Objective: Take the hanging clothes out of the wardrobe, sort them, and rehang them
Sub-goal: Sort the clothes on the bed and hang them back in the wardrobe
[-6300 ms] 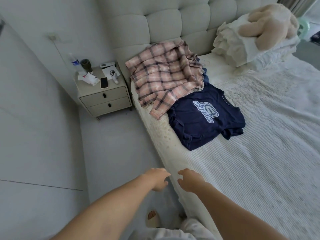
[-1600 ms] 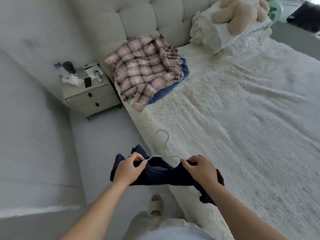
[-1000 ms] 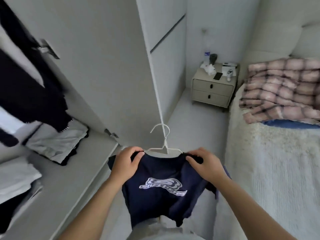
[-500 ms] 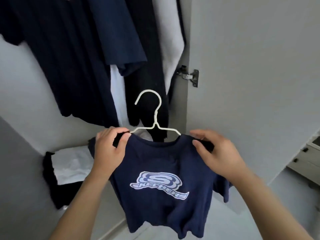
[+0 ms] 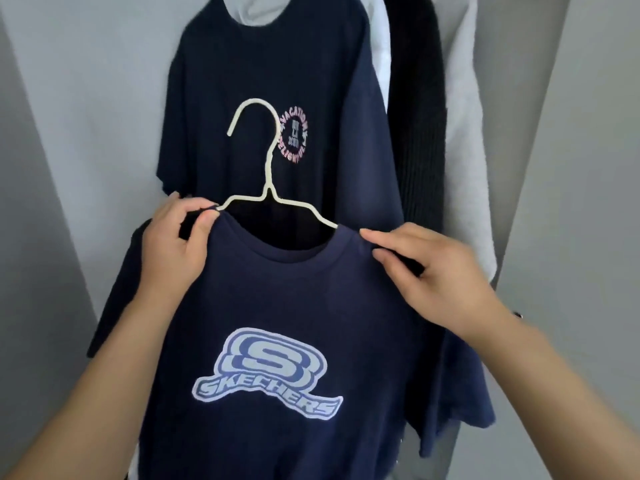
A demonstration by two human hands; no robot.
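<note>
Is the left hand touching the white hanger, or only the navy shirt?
Touching. In the head view the left hand pinches the white hanger at its left arm, together with the navy shirt shoulder.

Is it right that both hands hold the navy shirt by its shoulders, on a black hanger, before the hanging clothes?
Not quite: the hanger is white, not black, as the head view shows. The left hand and right hand do hold the navy shirt by its shoulders before the hanging clothes.
</note>
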